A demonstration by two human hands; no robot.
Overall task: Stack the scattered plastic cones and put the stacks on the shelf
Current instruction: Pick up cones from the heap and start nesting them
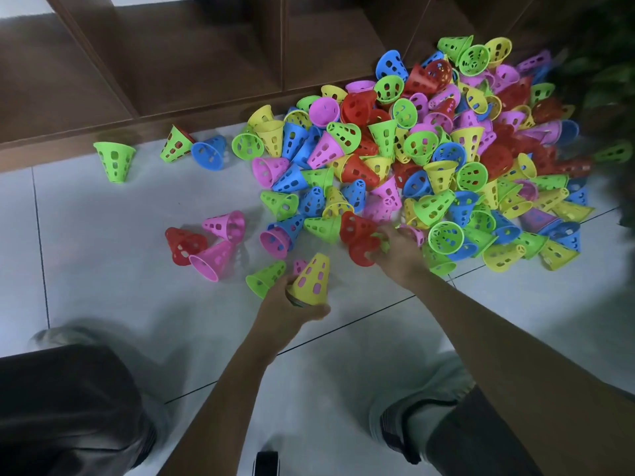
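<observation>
**Both arms extended forward, hands low**

The left hand (292, 305) is held thumb-up, its fingers (318, 310) curled in a grip near the floor. The right hand (400, 252) reaches farther ahead, palm down, fingers bent and closing in a pinch. Both forearms are bare. Bent knees frame the arms on either side.

My left grip (292, 304) has a yellow cone (314, 280) with pink showing through its holes. My right grip (395, 252) touches a red cone (359, 235). The pile (446, 159) mixes green, blue, pink, yellow, red. The floor (120, 269) is pale grey tile, the shelf (171, 63) dark brown.
</observation>
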